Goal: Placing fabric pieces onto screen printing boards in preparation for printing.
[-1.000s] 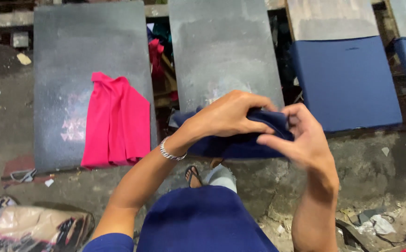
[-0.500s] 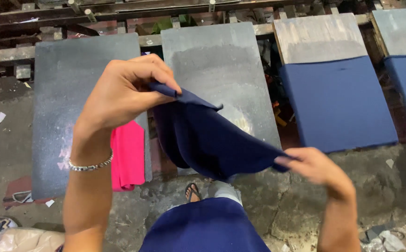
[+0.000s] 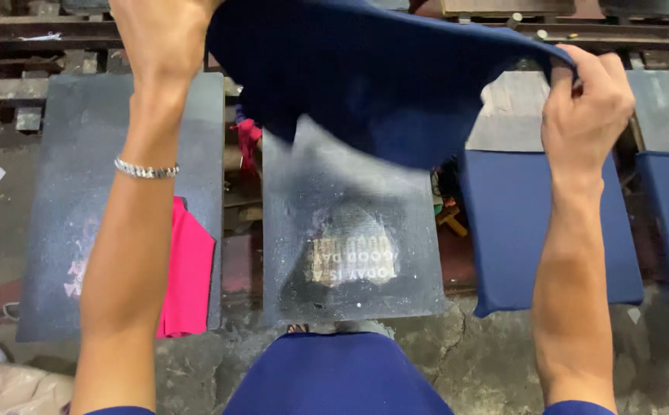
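Both my hands hold a navy blue garment (image 3: 380, 77) stretched out above a grey printing board (image 3: 350, 230). My left hand (image 3: 161, 31), with a silver bracelet on the wrist, grips the cloth's left edge at the top of the view. My right hand (image 3: 588, 100) pinches its right edge. The garment hangs in the air and hides the far end of the grey board. That board carries a pale, worn ink stain near its middle.
A pink garment (image 3: 188, 269) lies on the grey board (image 3: 65, 207) at the left, partly behind my left forearm. Boards dressed in blue cloth (image 3: 519, 223) stand to the right. A dark rail (image 3: 34, 34) runs across the back. Scraps and a plastic bag (image 3: 4, 384) lie on the concrete floor.
My hands moved apart and up, spreading the bunched navy garment wide over the middle grey board. The view shifted closer to the boards.
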